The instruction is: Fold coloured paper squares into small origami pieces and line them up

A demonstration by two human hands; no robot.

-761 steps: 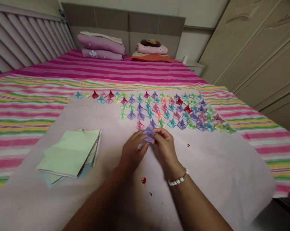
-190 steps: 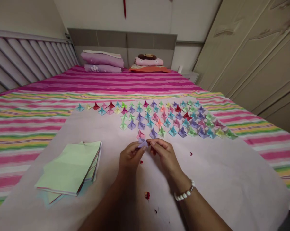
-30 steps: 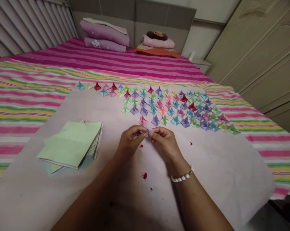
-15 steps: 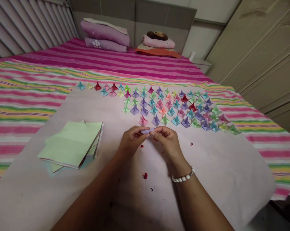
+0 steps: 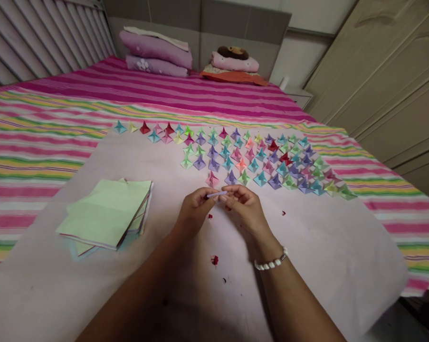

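Observation:
A small folded piece of purple paper is pinched between my two hands, seen almost edge-on. My left hand grips its left end between thumb and fingers. At its right end, my right hand holds it with closed fingertips. Just beyond my fingers stand rows of small folded paper boats in many colours, among them a pink paper boat and a purple paper boat. To the left of my left hand lies a loose stack of square paper sheets, pale green on top.
A pale sheet with small printed red marks lies under everything, on a striped bedspread. Folded purple bedding and a pink folded pile rest at the far end. A wardrobe stands at right.
The purple paper has tilted in my fingers and now shows a thinner edge. Both hands have shifted only slightly; the boats and the stack have stayed put.

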